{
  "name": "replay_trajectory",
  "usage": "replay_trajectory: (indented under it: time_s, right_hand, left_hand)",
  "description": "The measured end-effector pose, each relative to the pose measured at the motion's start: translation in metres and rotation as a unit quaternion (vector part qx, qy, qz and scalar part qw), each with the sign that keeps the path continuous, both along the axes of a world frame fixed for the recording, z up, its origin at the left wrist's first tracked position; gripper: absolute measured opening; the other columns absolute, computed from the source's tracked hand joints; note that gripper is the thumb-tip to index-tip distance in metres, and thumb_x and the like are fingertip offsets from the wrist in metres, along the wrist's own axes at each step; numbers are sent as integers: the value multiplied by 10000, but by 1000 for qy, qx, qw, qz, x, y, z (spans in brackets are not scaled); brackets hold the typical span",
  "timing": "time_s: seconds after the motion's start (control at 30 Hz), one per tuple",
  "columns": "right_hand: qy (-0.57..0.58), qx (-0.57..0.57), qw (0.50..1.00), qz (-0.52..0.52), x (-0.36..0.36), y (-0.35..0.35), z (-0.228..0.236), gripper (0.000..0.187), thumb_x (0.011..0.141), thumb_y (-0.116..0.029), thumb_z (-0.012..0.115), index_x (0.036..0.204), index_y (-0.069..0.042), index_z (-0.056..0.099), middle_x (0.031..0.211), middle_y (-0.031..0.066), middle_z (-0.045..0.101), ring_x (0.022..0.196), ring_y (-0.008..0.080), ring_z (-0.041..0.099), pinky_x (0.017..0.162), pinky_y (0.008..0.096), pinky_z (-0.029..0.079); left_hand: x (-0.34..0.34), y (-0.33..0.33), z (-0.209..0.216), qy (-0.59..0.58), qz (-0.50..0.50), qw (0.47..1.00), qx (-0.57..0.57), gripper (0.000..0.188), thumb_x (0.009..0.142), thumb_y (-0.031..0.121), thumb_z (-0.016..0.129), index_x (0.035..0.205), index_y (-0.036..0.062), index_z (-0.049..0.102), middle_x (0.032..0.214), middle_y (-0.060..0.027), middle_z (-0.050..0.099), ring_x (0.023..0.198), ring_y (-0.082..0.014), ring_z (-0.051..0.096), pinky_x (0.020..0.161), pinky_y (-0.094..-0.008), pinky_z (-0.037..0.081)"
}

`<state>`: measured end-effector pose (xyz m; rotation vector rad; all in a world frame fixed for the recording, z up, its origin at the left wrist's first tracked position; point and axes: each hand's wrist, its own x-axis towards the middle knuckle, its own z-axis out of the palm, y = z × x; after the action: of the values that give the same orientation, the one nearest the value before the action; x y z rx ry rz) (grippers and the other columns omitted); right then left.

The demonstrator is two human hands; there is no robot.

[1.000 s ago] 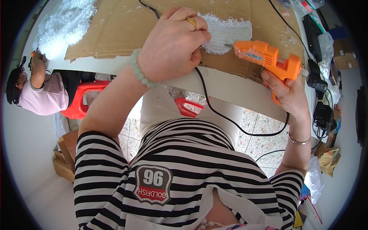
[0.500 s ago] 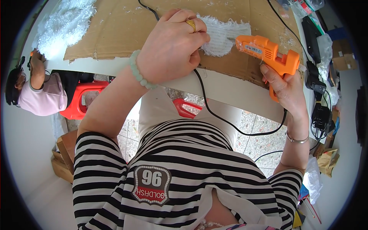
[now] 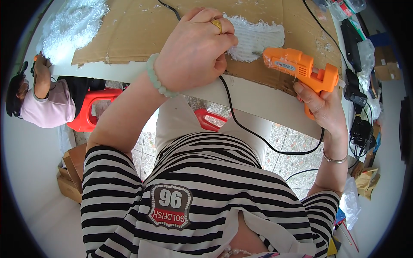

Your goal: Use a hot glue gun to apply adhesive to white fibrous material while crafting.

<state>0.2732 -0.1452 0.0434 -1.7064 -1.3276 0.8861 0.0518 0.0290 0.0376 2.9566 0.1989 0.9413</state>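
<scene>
At the tabletop's (image 3: 258,92) front edge, over cardboard (image 3: 129,34), the left hand (image 3: 189,51) has curled fingers, pinch hidden; the gun (image 3: 292,62) is gripped by the right hand (image 3: 328,108). Between them, near the cardboard's front edge, the cloth (image 3: 258,36) seems light, soft, best held by one end.

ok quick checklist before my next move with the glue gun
1. Orange glue gun in the right hand: ok.
2. White fabric piece lying on the cardboard: ok, though its left end is covered.
3. Left hand has its fingers apart from the nozzle: ok, a gap shows.
4. Black cord clear of the table edge: not ok, it loops down over it.
5. Nozzle hot: cannot tell.
</scene>
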Motion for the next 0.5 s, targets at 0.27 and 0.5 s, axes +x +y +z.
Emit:
replay_trajectory:
  time_s: [0.27,0.5]
  right_hand:
    - [-16,-33,999,32,-16,7,9,211,866,-180,663,990,-28,586,713,-28,554,639,47,490,571,214,407]
    - [-20,-23,999,45,-17,15,11,248,865,-180,658,1033,-15,578,739,-10,572,639,60,505,582,224,430]
  left_hand:
    - [0,0,0,16,11,1000,-16,294,570,-52,567,840,42,634,919,-49,604,996,-277,532,910,-393,418]
    - [-3,9,-2,28,-4,996,-83,292,607,-35,570,880,46,636,990,-59,601,1022,-285,520,924,-368,409]
